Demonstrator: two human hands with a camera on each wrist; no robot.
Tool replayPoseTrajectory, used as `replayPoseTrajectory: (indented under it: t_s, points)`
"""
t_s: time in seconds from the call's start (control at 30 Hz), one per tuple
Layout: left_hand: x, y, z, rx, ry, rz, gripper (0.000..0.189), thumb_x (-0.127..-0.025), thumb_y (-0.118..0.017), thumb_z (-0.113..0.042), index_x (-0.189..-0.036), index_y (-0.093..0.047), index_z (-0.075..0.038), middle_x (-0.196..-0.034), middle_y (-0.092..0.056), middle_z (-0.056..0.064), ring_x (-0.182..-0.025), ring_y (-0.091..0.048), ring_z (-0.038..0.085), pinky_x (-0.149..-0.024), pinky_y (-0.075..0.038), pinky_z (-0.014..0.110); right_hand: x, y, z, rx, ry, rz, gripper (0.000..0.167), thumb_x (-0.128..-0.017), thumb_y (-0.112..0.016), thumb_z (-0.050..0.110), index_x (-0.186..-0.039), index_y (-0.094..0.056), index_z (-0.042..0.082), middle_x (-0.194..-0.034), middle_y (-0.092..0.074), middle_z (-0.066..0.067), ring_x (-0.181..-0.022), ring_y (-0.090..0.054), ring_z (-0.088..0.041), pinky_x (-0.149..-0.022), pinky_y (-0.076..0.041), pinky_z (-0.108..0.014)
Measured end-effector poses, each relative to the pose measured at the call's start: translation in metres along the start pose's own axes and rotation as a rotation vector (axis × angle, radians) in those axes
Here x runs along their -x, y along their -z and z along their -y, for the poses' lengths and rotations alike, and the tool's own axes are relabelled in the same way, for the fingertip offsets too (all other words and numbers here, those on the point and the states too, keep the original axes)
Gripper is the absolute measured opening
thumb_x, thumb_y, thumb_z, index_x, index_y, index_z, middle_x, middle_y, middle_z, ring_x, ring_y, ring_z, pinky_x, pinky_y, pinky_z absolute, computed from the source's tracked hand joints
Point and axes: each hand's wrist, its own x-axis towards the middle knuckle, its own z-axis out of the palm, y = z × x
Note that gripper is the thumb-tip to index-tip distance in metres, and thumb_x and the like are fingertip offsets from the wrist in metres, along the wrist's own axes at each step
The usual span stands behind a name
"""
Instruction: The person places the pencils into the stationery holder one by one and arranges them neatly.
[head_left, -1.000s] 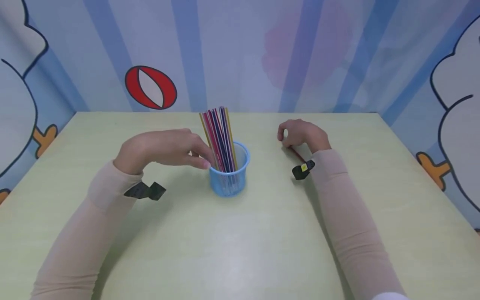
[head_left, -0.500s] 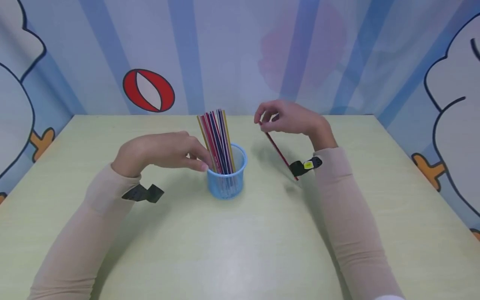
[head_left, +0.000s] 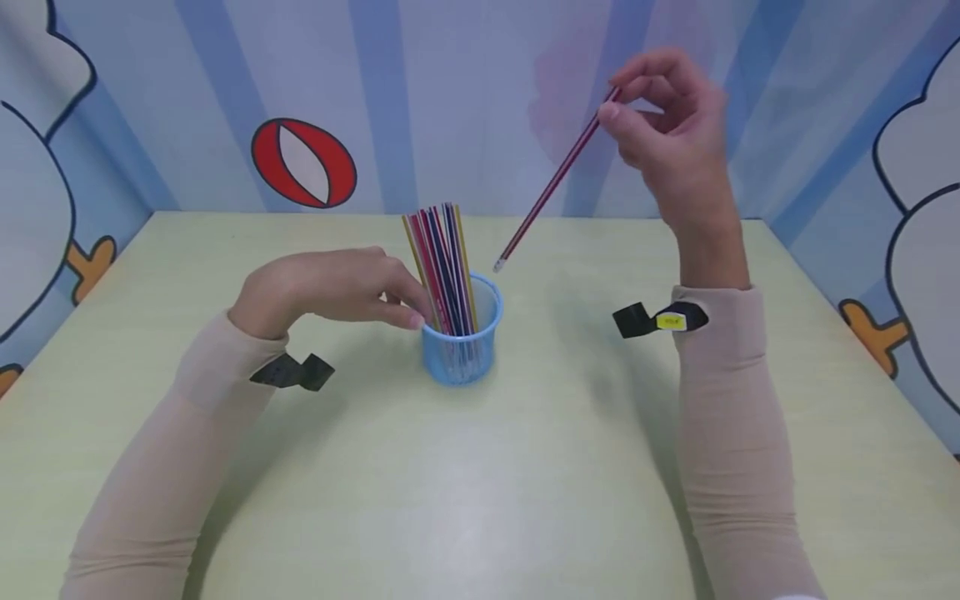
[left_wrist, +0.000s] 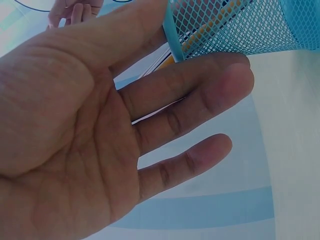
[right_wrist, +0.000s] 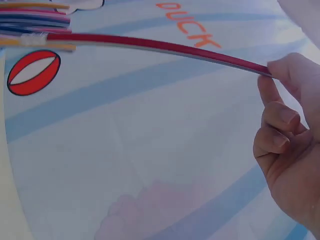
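A light blue mesh pen holder [head_left: 459, 363] stands upright on the table, filled with a bundle of slim pencils [head_left: 448, 275] in yellow, pink, red, navy and white. My left hand [head_left: 333, 287] holds its left rim between thumb and forefinger; the other fingers [left_wrist: 215, 95] extend below the rim in the left wrist view. Up in the air to the right, my right hand [head_left: 678, 137] pinches a dark red pencil [head_left: 557, 178] near its upper end with thumb and forefinger. The pencil slants down to the left, its pale, eraser-like tip right of the pen holder.
The pale table [head_left: 480, 483] ends at a blue striped backdrop [head_left: 480, 100] with a printed red and white ball [head_left: 303, 162]. Printed white cartoon figures flank both sides. A black wrist camera [head_left: 660, 320] sits on the right sleeve, another camera [head_left: 292, 372] on the left.
My right hand has lifted the red pencil from the table and raised it high, turning so the pencil now points down to the left. The left hand stays at the pen holder.
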Motion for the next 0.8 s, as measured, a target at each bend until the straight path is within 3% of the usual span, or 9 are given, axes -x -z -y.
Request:
replayPoseTrajectory:
  t_s: [0.1, 0.2, 0.33, 0.47, 0.67, 0.8]
  points:
    - [0.000, -0.001, 0.000, -0.006, 0.006, 0.002, 0.024, -0.099, -0.064, -0.022, -0.121, -0.073, -0.018, -0.113, -0.071, -0.006, -0.100, -0.065, 0.011, -0.093, -0.052, 0.036, 0.001, -0.011, 0.001, 0.005, 0.016, 0.022, 0.018, -0.088, -0.066, -0.005, -0.105, -0.066, -0.001, -0.087, -0.061, -0.013, -0.052, -0.049, -0.020, -0.053, -0.039, -0.023]
    - [0.001, -0.002, 0.000, -0.006, 0.007, 0.000, 0.024, -0.099, -0.065, -0.022, -0.121, -0.073, -0.018, -0.111, -0.071, -0.007, -0.097, -0.064, 0.011, -0.090, -0.052, 0.035, 0.003, -0.026, -0.004, 0.051, -0.068, 0.078, 0.017, -0.088, -0.068, -0.002, -0.105, -0.068, 0.001, -0.086, -0.061, -0.013, -0.059, -0.058, -0.023, -0.057, -0.043, -0.026]
    - [0.002, -0.005, 0.001, 0.011, -0.001, -0.003, 0.025, -0.099, -0.065, -0.022, -0.122, -0.072, -0.017, -0.112, -0.071, -0.006, -0.098, -0.066, 0.012, -0.091, -0.053, 0.037, 0.007, -0.047, -0.015, 0.170, -0.219, 0.183, 0.016, -0.090, -0.071, 0.005, -0.105, -0.069, 0.007, -0.093, -0.066, -0.012, -0.076, -0.065, -0.027, -0.074, -0.053, -0.030]
    - [0.001, -0.005, 0.000, 0.023, -0.011, -0.004, 0.026, -0.099, -0.065, -0.023, -0.123, -0.072, -0.016, -0.113, -0.072, -0.005, -0.099, -0.066, 0.011, -0.092, -0.053, 0.037, 0.010, -0.060, -0.029, 0.232, -0.283, 0.304, 0.016, -0.092, -0.069, 0.008, -0.108, -0.068, 0.005, -0.099, -0.067, -0.011, -0.084, -0.068, -0.026, -0.082, -0.055, -0.034]
    - [0.000, -0.002, -0.003, 0.018, -0.002, 0.001, 0.026, -0.099, -0.066, -0.023, -0.122, -0.072, -0.015, -0.114, -0.072, -0.004, -0.100, -0.066, 0.012, -0.094, -0.053, 0.037, 0.016, -0.069, -0.039, 0.364, -0.328, 0.438, 0.016, -0.095, -0.067, 0.014, -0.110, -0.066, 0.009, -0.098, -0.068, -0.005, -0.081, -0.068, -0.020, -0.072, -0.052, -0.032]
    - [0.001, 0.000, -0.004, 0.027, 0.007, 0.006, 0.026, -0.099, -0.066, -0.023, -0.123, -0.072, -0.017, -0.115, -0.071, -0.006, -0.103, -0.067, 0.013, -0.095, -0.052, 0.038, 0.018, -0.074, -0.041, 0.450, -0.356, 0.500, 0.022, -0.097, -0.064, 0.014, -0.119, -0.064, 0.014, -0.097, -0.068, -0.004, -0.067, -0.060, -0.020, -0.063, -0.046, -0.031]
